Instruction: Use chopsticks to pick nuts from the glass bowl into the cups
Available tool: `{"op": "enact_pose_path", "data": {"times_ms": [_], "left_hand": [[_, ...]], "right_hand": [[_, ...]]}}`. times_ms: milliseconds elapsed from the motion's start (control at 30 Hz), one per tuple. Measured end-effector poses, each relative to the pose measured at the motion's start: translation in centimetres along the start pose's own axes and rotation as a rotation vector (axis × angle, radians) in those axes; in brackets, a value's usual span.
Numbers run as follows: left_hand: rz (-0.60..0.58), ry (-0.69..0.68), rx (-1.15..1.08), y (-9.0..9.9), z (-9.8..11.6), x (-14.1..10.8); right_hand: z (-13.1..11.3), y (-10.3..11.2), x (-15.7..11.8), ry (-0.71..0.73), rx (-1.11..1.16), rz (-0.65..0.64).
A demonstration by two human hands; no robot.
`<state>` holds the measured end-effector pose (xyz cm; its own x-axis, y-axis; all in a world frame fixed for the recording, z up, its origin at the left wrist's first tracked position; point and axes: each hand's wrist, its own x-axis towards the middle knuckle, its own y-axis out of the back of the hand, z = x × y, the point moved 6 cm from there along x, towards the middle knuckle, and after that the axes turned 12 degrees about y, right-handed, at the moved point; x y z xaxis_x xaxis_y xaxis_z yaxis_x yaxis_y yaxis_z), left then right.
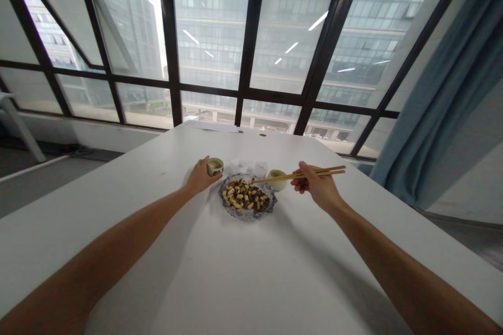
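Note:
My left hand (200,177) is wrapped round a small cream cup (215,167) with dark markings, left of the bowl. In my right hand (317,184) is a pair of wooden chopsticks (291,175), pointing left, with their tips at the upper edge of the bowl's contents. A clear, wavy-rimmed bowl (247,217) holds peanuts and small dark pieces (245,196). Behind the chopsticks, at the bowl's right, stands a pale green cup (277,184). Whether the tips hold anything is too small to tell.
Clear containers (249,167) stand just behind the bowl on the white table (243,272). A flat white sheet (216,127) and a small brown round spot (263,135) are near the far edge. Windows stand beyond, with a blue curtain (432,94) at right.

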<state>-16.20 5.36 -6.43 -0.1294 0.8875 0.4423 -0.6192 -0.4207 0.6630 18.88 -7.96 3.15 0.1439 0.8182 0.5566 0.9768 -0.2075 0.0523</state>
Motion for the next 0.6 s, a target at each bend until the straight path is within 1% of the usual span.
{"op": "enact_pose_path", "data": {"times_ms": [33, 100, 200, 267, 300, 333, 400, 433, 500, 600], "left_hand": [[0.005, -0.018, -0.013, 0.1, 0.2, -0.1], [0.01, -0.063, -0.036, 0.4, 0.6, -0.3], [0.01, -0.131, -0.061, 0.8, 1.2, -0.6], [0.006, -0.148, -0.068, 0.9, 1.4, -0.7], [0.003, -0.151, -0.071, 1.0, 1.5, -0.8], [-0.001, -0.157, -0.074, 1.0, 1.6, -0.8], [-0.003, -0.182, -0.082, 1.2, 1.9, -0.9], [0.0, -0.199, -0.086, 1.2, 2.0, -1.0], [0.006, -0.23, -0.089, 1.4, 2.3, -1.1], [0.009, -0.254, -0.088, 1.5, 2.5, -1.2]], "right_hand": [[-0.2, -0.1, 0.0, 0.022, -0.018, -0.014], [-1.2, -0.3, -0.3, 0.112, -0.095, -0.046], [-3.8, -1.0, -1.5, 0.35, -0.345, -0.124], [-5.9, -2.3, -2.8, 0.57, -0.561, -0.243], [-6.8, -3.0, -3.6, 0.693, -0.618, -0.312], [-7.6, -3.8, -4.4, 0.791, -0.637, -0.391], [-8.7, -4.8, -5.7, 0.934, -0.647, -0.501], [-9.1, -5.2, -6.2, 0.981, -0.646, -0.538], [-9.4, -5.6, -6.6, 1.029, -0.657, -0.578], [-9.1, -5.6, -6.4, 1.015, -0.669, -0.592]]}}
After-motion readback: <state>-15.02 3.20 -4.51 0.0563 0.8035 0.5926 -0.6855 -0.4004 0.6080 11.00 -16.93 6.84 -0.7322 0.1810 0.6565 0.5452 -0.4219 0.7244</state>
